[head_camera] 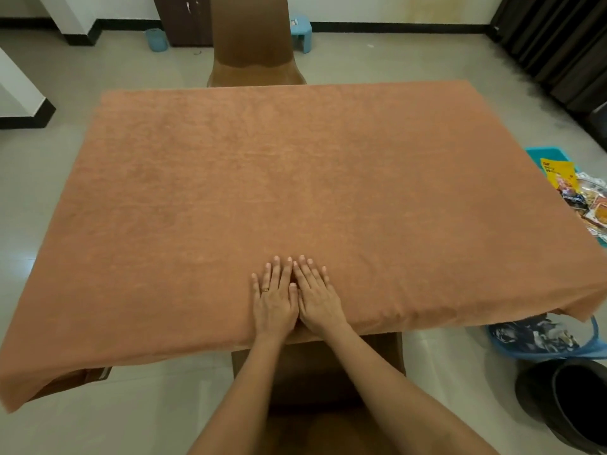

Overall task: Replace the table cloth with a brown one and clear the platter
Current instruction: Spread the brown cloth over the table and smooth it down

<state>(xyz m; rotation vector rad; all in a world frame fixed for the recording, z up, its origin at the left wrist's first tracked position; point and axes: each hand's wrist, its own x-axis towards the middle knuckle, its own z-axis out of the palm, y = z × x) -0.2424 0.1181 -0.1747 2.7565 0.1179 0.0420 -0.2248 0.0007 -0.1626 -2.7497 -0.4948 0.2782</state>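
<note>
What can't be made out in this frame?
Head view.
Tabletop: covered by the brown cloth; left hand and right hand lie flat on it.
Turquoise tray: cut off by the frame's right edge and the cloth; print on its packets too small.
Blue basket: partly behind the cloth's corner.

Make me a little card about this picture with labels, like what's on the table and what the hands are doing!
table cover: brown cloth, spread flat over the whole top
left hand: flat on the cloth, fingers straight, a ring on one
right hand: flat on the cloth, close beside the left hand
right of table: colourful packets in a teal tray
far side: brown chair
</note>
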